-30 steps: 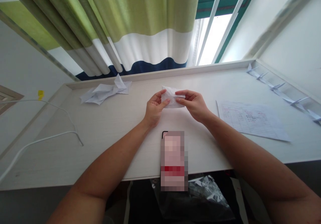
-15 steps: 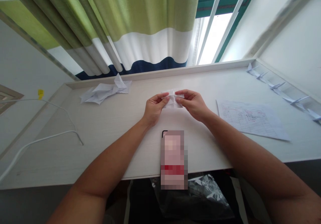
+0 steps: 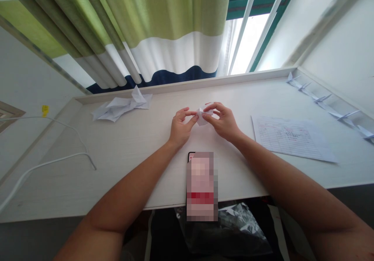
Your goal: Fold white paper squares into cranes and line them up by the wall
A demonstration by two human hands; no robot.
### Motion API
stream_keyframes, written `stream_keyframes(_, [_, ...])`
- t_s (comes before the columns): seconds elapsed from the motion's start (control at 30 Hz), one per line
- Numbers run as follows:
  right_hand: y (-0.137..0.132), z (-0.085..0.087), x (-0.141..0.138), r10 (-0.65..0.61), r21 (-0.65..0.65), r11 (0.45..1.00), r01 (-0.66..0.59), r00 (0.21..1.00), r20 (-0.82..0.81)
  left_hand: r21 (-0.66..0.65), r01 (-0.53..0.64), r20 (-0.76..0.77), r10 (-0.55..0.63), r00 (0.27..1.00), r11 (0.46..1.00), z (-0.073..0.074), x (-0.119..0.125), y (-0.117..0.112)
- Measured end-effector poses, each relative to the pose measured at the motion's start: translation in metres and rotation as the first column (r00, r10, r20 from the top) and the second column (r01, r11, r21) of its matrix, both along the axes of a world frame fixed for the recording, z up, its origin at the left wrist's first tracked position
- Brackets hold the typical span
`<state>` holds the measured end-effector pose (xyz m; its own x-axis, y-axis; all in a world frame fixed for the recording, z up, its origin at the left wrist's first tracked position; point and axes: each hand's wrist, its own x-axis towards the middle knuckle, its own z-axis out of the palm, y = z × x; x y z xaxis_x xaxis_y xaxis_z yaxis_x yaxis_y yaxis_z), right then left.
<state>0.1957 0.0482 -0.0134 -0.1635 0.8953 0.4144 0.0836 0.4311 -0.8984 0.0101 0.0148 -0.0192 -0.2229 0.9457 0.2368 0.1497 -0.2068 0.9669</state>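
A small folded piece of white paper (image 3: 201,115) is held just above the white table (image 3: 131,144), between both hands. My left hand (image 3: 179,126) pinches its left side with thumb and forefinger. My right hand (image 3: 222,120) pinches its right side, fingers curled over the top. Most of the paper is hidden by the fingers. A phone (image 3: 201,185) lies at the table's front edge, just below my hands.
A heap of folded white papers (image 3: 121,106) lies at the back left. A printed sheet (image 3: 289,138) lies to the right, and several paper cranes (image 3: 321,99) line the right ledge. A white cable (image 3: 52,161) runs along the left. A striped curtain hangs behind.
The paper between my hands has been folded smaller, and both hands have closed in on it and risen slightly.
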Motion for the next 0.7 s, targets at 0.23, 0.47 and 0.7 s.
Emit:
stream_keyframes(0.23, [-0.003,0.000,-0.001,0.033,0.053,0.998,-0.037,0.997,0.071,0.083,0.094,-0.060,-0.089,0.994,0.992,-0.003,0.001,0.001])
stream_keyframes(0.47, [-0.005,0.002,-0.004,0.085,-0.071,0.993,-0.091,0.993,-0.082,0.126,0.230,0.088,-0.241,0.966,0.965,-0.007,0.008,-0.003])
stream_keyframes(0.7, [-0.003,0.003,-0.003,0.105,-0.206,0.966,-0.159,0.963,-0.249,0.098,0.110,0.006,-0.111,0.994,0.989,-0.006,0.008,-0.005])
